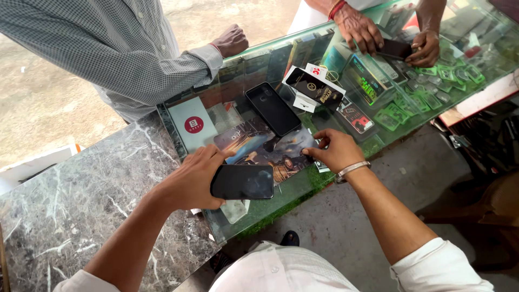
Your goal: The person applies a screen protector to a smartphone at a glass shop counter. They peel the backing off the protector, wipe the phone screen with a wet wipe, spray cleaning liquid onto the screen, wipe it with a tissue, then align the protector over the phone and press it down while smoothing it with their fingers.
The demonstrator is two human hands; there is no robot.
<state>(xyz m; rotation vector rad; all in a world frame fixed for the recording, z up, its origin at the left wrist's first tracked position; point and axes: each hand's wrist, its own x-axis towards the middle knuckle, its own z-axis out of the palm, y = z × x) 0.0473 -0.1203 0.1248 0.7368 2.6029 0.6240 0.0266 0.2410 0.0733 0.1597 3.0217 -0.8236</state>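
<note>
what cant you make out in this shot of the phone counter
All in the head view:
- Left hand holds a black phone; the palm covers its left end, and the dark screen shows nothing.
- Right hand: its fingertips pinch something on the printed card, hidden by the fingers.
- Small dark item at the top: another person's hands cover most of it.
- Goods under the glass counter: blurred by reflections.
- People across the counter: cut off by the top edge.

Off to your side: second black phone (pixel 273 108) lying flat on the glass tabletop (pixel 303 186), black-and-white box (pixel 313 88) just beside it. White card with red dot (pixel 193 125) near the marble slab (pixel 81 184). Green packets (pixel 427 86) show under the glass. Person in checked shirt (pixel 124 48) leans on the far edge.
</note>
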